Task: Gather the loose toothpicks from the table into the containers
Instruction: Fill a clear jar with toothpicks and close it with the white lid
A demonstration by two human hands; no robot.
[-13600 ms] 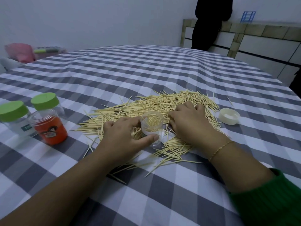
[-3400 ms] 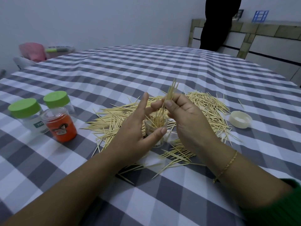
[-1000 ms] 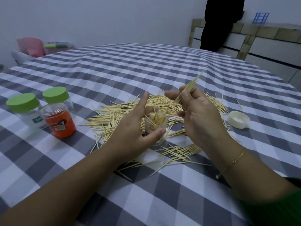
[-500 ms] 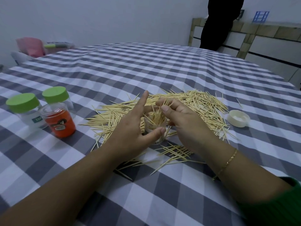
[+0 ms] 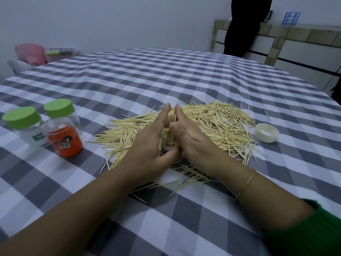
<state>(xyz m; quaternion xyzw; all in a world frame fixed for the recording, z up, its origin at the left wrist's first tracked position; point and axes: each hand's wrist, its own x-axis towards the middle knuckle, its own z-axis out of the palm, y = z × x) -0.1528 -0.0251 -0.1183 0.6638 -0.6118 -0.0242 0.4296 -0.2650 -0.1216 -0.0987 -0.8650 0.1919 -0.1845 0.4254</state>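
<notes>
A wide heap of loose toothpicks [image 5: 217, 124] lies on the checked tablecloth in the middle of the table. A small clear container [image 5: 168, 143] stands in the heap with toothpicks upright in it, mostly hidden between my hands. My left hand [image 5: 147, 145] wraps its left side, thumb across the front. My right hand [image 5: 190, 141] presses against its right side and over the top, fingers around the upright toothpicks. The container's white lid [image 5: 266, 132] lies open side up to the right of the heap.
At the left stand two clear jars with green lids [image 5: 21, 118] [image 5: 59, 108] and an open orange jar [image 5: 63, 138]. The grey and white checked table [image 5: 166, 74] stretches far back. A person in black [image 5: 243, 24] stands beyond its far edge.
One second ago my right hand held a bunch of toothpicks up above the container. It has come down, and both hands now close around the container and the toothpicks in it.
</notes>
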